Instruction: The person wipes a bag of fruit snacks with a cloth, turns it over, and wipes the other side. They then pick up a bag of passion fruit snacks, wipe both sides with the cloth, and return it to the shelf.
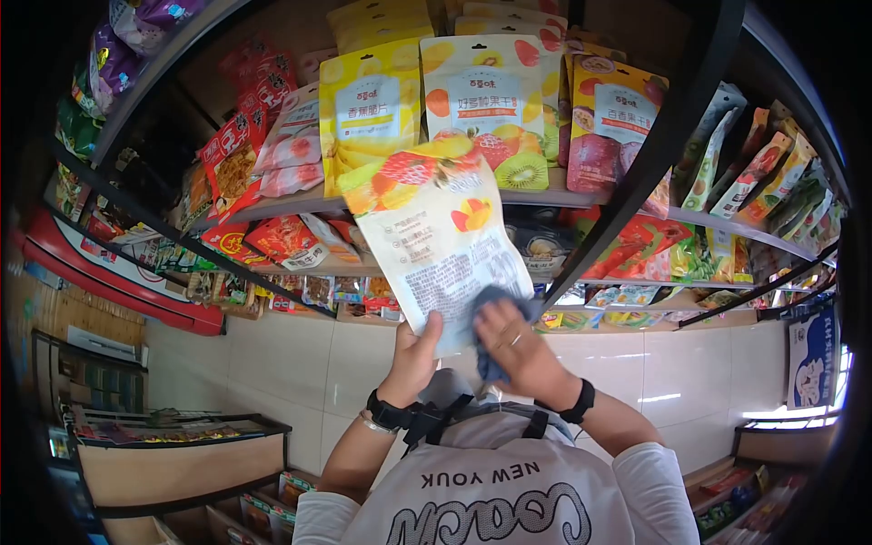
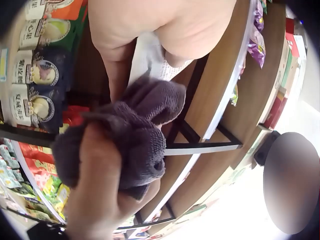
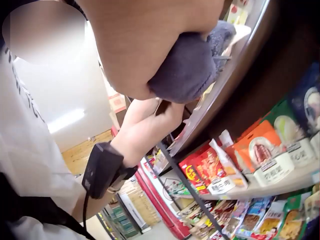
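Note:
My left hand [image 1: 411, 365] grips the lower edge of a fruit snack bag [image 1: 436, 245], thumb on its printed back panel. The bag is held up, tilted, with pictures of strawberry and mango near its top. My right hand [image 1: 529, 356] holds a dark grey-blue cloth [image 1: 490, 368] against the lower right part of the bag. In the left wrist view the cloth [image 2: 142, 137] is bunched under the thumb of the right hand [image 2: 97, 175]. The right wrist view shows the cloth [image 3: 182, 72] bulging below the right hand, close to the left hand [image 3: 150, 127].
A shelf with upright fruit snack bags [image 1: 486, 104] stands right in front, behind a slanting black metal post [image 1: 627, 163]. Lower shelves hold red packets [image 1: 286, 241] and other snacks. A red cabinet [image 1: 109, 272] is at the left. Behind me stands a wooden display unit [image 1: 182, 472].

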Motion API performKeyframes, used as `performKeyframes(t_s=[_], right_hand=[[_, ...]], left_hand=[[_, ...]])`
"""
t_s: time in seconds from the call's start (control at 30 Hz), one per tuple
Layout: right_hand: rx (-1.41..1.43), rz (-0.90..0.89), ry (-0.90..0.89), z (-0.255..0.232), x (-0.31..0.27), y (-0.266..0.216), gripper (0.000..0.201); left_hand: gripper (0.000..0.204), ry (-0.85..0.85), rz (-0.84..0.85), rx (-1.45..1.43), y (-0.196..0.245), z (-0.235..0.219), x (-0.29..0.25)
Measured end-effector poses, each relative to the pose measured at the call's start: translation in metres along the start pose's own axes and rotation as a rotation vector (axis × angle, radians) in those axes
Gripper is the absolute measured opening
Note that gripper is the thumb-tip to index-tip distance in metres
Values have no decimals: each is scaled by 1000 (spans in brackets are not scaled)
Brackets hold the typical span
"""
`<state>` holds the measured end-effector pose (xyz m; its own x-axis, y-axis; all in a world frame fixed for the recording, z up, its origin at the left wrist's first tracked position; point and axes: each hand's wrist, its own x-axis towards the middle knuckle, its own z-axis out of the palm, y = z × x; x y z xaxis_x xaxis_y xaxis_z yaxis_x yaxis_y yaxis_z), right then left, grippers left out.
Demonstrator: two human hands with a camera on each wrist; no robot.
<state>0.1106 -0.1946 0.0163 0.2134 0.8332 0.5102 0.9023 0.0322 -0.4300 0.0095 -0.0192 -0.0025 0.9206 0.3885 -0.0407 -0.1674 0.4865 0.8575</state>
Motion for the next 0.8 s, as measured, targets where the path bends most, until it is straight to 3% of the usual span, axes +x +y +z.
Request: performKeyframes(t_s=[0.03,0.13,0.2,0.27,0.33,0.4,0.5,0.6,0.8], right_hand=[[19,-61,-110,2,-1,-5,102],[-61,-89,-23,9,3,3,99],[-153,11,246,10,13,11,89],[-136,37,281,12,20,8,90],[-62,-3,68,8,22,-9,89],[-53,-117,26,14,23,-10,92],[-95,-141,19,6,22,6,94],[-120,79,291,-7,23,15,73],[1,228,403,-26,25,36,72]], left_hand=[[40,7,6,-52,0,3,1],[43,2,59,-131,3,14,5],[44,-27,138,-82,7,20,8],[42,-12,129,-115,10,24,8],[42,33,78,-113,11,24,8],[43,106,-10,-73,11,21,9],[45,10,84,-66,7,15,9],[48,-73,90,-18,9,6,6],[43,-103,113,161,2,-5,-4]])
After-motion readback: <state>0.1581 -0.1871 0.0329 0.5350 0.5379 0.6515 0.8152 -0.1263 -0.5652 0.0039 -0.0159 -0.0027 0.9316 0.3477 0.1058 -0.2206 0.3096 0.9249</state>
